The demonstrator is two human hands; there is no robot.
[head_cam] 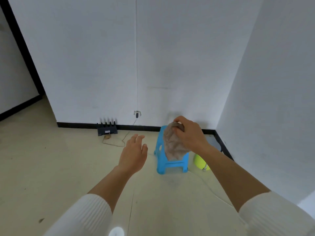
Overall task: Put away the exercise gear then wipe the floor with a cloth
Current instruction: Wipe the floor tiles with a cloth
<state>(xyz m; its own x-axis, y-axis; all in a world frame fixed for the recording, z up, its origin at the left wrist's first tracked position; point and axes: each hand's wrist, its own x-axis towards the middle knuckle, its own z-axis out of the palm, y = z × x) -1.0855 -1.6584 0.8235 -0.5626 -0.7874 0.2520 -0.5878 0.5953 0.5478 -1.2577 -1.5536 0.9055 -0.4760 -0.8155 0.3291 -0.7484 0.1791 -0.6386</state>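
Note:
My right hand [188, 132] pinches the top of a crumpled brownish-grey cloth [173, 144], which hangs down in front of a small blue plastic stool [167, 163] near the wall. My left hand [134, 153] hovers open to the left of the stool, fingers spread and holding nothing. A yellow-green ball [200, 162] with a thin cord attached lies on the floor to the right of the stool, partly hidden behind my right forearm.
A dark router with several antennas [107, 129] stands by the black skirting board, with a cable looping over the floor [51, 167] beside it. A wall socket [137, 113] is above. White walls form a corner at the right. A doorway opens at far left.

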